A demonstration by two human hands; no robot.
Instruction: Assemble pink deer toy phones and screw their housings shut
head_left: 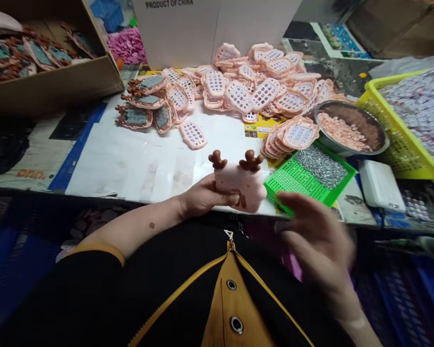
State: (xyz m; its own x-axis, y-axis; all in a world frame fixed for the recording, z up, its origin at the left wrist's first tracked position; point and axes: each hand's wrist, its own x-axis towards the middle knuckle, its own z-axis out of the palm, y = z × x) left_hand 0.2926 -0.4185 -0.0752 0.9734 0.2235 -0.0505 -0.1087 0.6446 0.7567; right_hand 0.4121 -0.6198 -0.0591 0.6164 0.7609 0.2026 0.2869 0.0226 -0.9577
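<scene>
"Pink plastic, by the look of it. Pinching what with the left hand [200,196]?"

"Pinching a pink antlered shell [235,180], pressing the thumb across the lower left part, tucking the fingers behind, mostly out of sight. Holding it in front of the black jacket [166,289], over the near edge of the white work surface [141,156], pointing both brown antlers [251,161] away from the body."

"And with the right hand [318,236]?"

"Holding it apart, right of the shell, parting the thumb from loosely curved fingers. Showing nothing clearly between them, but blurring too much for certainty about anything small."

"Handling heavy or light?"

"Probably feeling light and stiff, perhaps slipping a little on smooth faces. Best gripping by the broad sides and sparing the antlers, likely the weakest parts under bending."

"Seeing what farther out?"

"Seeing, just beyond the right fingers, a green basket [287,180] holding small metal pieces [321,166], like screws; past that, a metal bowl [371,150] of pink bits [342,131]. Beyond the left hand, facing a heap of pink keypad covers [238,94]; left of the heap, several antlered panels [137,117], then a cardboard box [94,79]."

"Reading anything?"

"Making out 'PRODUCT OF CHINA' on a white carton [188,33] past the heap. Failing on the small print of the yellow packaging [253,131] under the heap, and on the orange lettering [31,174] far left of the left hand."
</scene>
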